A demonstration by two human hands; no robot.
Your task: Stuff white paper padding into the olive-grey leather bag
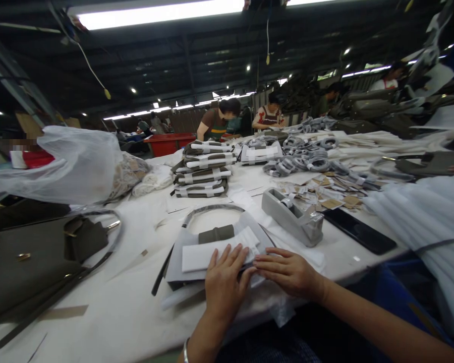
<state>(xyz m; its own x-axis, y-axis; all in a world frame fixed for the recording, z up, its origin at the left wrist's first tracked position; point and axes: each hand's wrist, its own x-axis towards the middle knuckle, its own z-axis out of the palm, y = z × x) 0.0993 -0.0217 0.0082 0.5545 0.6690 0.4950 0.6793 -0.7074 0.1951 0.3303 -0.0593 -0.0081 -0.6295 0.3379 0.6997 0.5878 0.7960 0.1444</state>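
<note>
A flat handbag lies before me, covered with pale wrapping paper (177,259), its wrapped handle (212,207) arching away from me. On top rest a folded white foam sheet (199,258) and a dark olive rolled piece (215,234). My left hand (227,282) presses flat on the foam with fingers stretched out. At the right edge of the bundle, my right hand (287,272) lies with its fingers extended, its fingertips close to the left hand. Neither hand grips anything. The bag's body is mostly hidden under the paper and foam.
A grey tape dispenser (293,217) and a black phone (359,231) sit to the right. An olive handbag (26,262) lies left. Behind stand stacked wrapped bundles (202,174), grey coils (318,162) and scattered tags (331,194). White foam sheets (427,212) pile up at right. Co-workers are beyond.
</note>
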